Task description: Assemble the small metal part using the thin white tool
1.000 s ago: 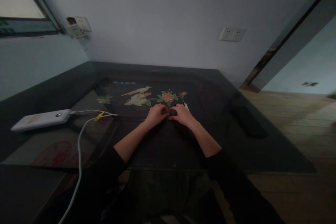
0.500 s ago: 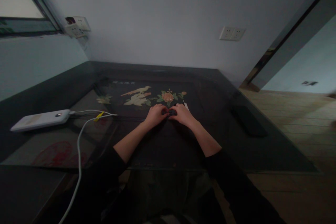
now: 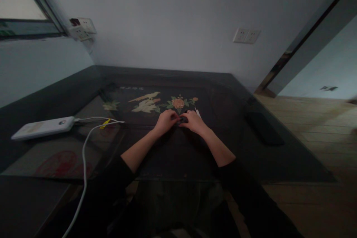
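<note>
Both hands meet over the middle of a dark glossy table (image 3: 178, 152). Between their fingertips is a small dark object (image 3: 182, 119), mostly covered, its kind too small to make out. My left hand (image 3: 166, 121) pinches it from the left with bent fingers. From the right, my right hand (image 3: 192, 119) closes on it with thumb and fingers. A thin white strip (image 3: 198, 112) shows just behind the right hand. Beyond the hands, the tabletop bears a picture of birds (image 3: 146, 103) and a pink flower (image 3: 178, 103).
A white power bank (image 3: 43, 128) lies at the left, with a white cable (image 3: 84, 163) curving down to the front edge. There is a yellow tag (image 3: 105, 123) on the cable. A flat black phone-like object (image 3: 264, 128) lies at the right. Behind the table stands a wall with sockets (image 3: 247, 35).
Hardly anything differs. The fingers have shifted very slightly around the small dark object, and both arms keep their place.
</note>
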A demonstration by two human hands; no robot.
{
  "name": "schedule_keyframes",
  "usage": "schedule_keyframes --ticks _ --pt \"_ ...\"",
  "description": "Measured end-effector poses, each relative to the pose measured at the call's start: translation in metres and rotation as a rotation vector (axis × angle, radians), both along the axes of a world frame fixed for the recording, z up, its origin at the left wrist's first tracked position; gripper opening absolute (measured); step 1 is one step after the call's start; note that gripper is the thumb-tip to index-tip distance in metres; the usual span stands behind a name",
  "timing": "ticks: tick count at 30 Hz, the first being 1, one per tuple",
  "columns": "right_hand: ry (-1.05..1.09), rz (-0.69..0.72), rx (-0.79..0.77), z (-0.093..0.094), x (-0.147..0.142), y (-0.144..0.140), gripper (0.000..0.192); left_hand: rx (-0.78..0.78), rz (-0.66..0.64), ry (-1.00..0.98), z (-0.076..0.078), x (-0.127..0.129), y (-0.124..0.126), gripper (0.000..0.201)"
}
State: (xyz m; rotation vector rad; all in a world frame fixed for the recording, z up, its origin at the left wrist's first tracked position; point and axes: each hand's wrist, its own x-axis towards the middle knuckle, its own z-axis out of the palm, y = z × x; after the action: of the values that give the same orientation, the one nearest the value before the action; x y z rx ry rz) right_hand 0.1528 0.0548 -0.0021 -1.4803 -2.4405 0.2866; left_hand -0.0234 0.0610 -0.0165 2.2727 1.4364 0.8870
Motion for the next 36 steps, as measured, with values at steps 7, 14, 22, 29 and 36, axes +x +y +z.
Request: schedule_keyframes --ticks 7,14,22,29,36 --pt "-0.006 -0.001 0.028 0.0 0.0 0.0 0.046 -0.119 0.026 -0.385 0.008 -0.003 0.004 0.009" --pt "0.212 0.001 0.182 0.015 0.0 -0.004 0.044 -0.202 -0.005 -0.535 0.01 -0.008 0.008 0.021" --pt "0.277 0.08 0.343 0.011 -0.003 -0.007 0.022 -0.314 -0.038 -0.592 0.013 -0.006 0.004 0.02" --pt "0.287 0.105 0.38 0.013 -0.002 -0.009 0.012 -0.385 -0.024 -0.713 0.017 -0.002 -0.001 0.021" --pt "0.311 0.1 0.393 0.012 -0.003 -0.009 0.01 -0.44 -0.034 -0.822 0.018 -0.001 -0.002 0.026"
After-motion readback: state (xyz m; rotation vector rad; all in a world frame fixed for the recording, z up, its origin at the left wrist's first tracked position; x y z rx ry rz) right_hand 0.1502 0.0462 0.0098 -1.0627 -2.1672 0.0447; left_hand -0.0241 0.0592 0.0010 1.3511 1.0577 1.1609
